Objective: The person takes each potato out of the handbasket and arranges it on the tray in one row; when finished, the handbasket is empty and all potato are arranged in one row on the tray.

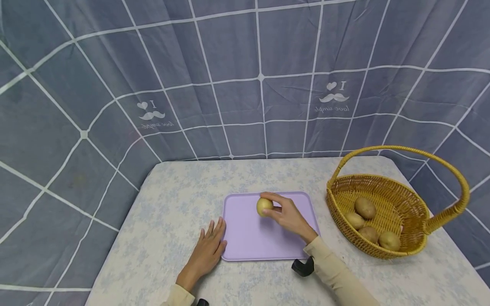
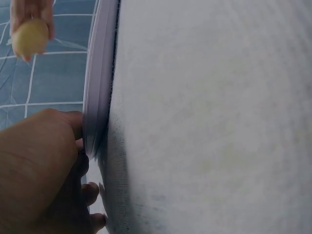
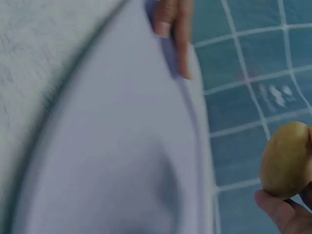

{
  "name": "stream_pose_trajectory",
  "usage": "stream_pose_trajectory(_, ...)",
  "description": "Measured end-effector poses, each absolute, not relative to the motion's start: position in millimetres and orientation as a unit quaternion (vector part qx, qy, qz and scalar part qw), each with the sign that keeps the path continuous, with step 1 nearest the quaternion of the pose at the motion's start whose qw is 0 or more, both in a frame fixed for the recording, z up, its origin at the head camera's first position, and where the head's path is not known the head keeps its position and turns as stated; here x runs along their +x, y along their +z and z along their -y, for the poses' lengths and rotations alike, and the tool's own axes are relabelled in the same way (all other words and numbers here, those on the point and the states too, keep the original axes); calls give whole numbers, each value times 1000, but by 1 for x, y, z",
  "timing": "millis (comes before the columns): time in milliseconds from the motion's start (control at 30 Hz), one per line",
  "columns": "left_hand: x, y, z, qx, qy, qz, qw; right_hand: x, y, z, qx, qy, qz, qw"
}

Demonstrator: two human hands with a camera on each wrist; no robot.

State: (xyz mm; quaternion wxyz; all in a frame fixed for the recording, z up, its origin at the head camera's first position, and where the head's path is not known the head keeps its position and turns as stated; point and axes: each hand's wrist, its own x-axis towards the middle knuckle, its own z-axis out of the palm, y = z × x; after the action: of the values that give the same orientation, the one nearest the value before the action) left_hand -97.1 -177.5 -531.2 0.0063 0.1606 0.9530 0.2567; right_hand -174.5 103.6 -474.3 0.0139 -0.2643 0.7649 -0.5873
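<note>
My right hand [image 1: 288, 216] pinches a yellowish potato [image 1: 263, 206] between thumb and fingers, above the lilac tray [image 1: 249, 240]. The right wrist view shows this potato [image 3: 284, 160] raised clear of the tray's surface. At the tray's left edge, my left hand [image 1: 208, 249] lies on the table with its fingers extended and its thumb side against the rim. Up close in the left wrist view, the left hand [image 2: 36, 161] touches the tray rim [image 2: 99, 73].
To the tray's right stands a yellow wicker basket [image 1: 415, 208] with a tall arched handle [image 1: 405, 148]. Several potatoes [image 1: 365, 207] lie inside it. A pale patterned cloth covers the table [image 1: 168, 204]. Behind hangs a blue-grey checked curtain [image 1: 237, 102].
</note>
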Motion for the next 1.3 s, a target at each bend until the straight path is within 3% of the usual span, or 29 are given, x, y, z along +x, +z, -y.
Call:
stream_pose_trajectory(200,-98,-531,176,158,254,-954,10,-186,-498,-63,-320,-500,-803,51)
stream_pose_trajectory(433,-99,-532,177,161,252,-954,6,-190,-502,-37,-349,-459,-814,72)
stream_pose_trajectory(733,-97,-534,177,159,258,-953,14,-185,-508,-24,-368,-401,-833,97)
stream_pose_trajectory(1300,-96,-531,177,163,260,-952,6,-178,-509,-12,-379,-312,-866,96)
